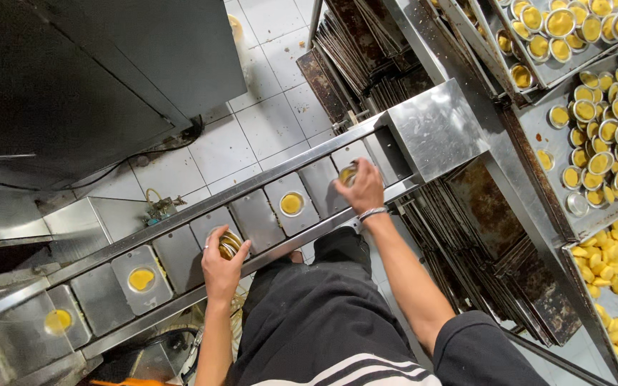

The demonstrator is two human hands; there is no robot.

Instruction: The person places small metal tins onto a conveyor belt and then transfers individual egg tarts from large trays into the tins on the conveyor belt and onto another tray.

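Head view looked down on a steel conveyor (pixel 180 250) running from lower left to upper centre of the frame, made of flat plates w/ round holes. At far lower left one plate held a yellow filled cup (pixel 58 320), and next along another filled cup (pixel 141 278) sat in its hole. Left hand (pixel 221 268), low centre, was closed around a short stack of empty tins (pixel 229 244), held just above a plate; grip was snug, fingers wrapped round the stack. Right of that, a third filled cup (pixel 291 204) sat centred in its plate. Right hand (pixel 360 187), at centre, pinched a single tin (pixel 348 174) w/ fingertips, narrow hold, right at the plate nearest the steel hood (pixel 430 129). At right of frame, trays (pixel 548 143) carried many filled cups, and loose yellow dough pieces (pixel 613 250) lay at lower right. Dark baking sheets (pixel 495 236) were stacked under the racks.

Doing the step well, as I judged it: drop each tin square into its hole, rim flat on the plate, not tilted, before the plate slid under the hood. Keep the left stack close to the belt so the right hand's reach stayed short. Watch fingers near the hood edge, prob. the main pinch risk. Peel one tin at a time; nested pairs would likely jam.
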